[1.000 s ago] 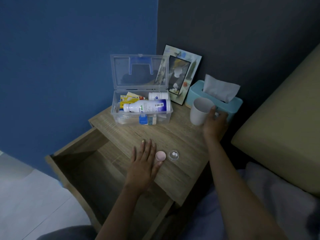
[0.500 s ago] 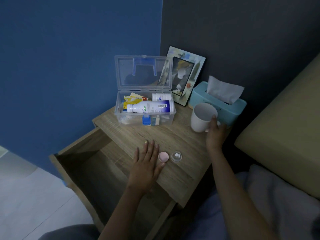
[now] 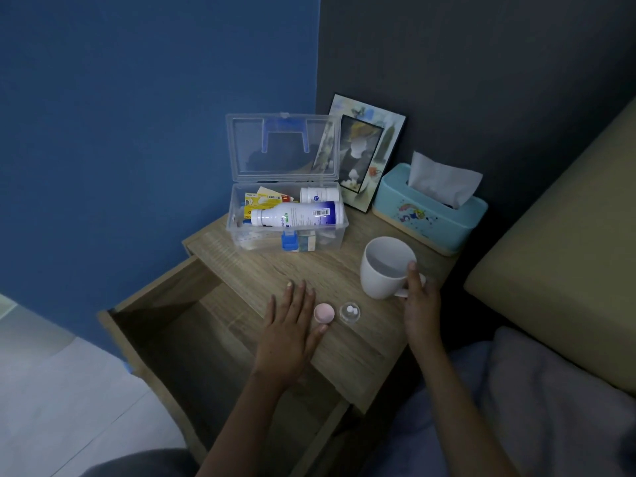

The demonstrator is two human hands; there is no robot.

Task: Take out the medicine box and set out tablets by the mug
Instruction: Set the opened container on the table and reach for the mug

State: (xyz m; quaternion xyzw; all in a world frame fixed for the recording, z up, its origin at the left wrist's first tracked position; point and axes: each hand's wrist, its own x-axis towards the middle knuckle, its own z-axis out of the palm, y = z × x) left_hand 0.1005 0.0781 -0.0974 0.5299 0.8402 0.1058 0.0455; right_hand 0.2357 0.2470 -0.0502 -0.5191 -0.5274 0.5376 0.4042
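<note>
A clear plastic medicine box stands open at the back of the wooden nightstand, with white bottles and packets inside. My right hand grips the handle of a white mug near the nightstand's right side. A small clear cup holding two white tablets sits in front of the mug. A pink lid lies just left of it. My left hand rests flat on the top, fingers spread, thumb touching the pink lid's front edge.
The nightstand's drawer is pulled open at the front left. A teal tissue box and a leaning picture frame stand at the back right. A beige headboard and a grey pillow are at the right.
My right hand has drawn the mug forward from beside the tissue box toward the tablets. My left hand has stayed flat by the pink lid.
</note>
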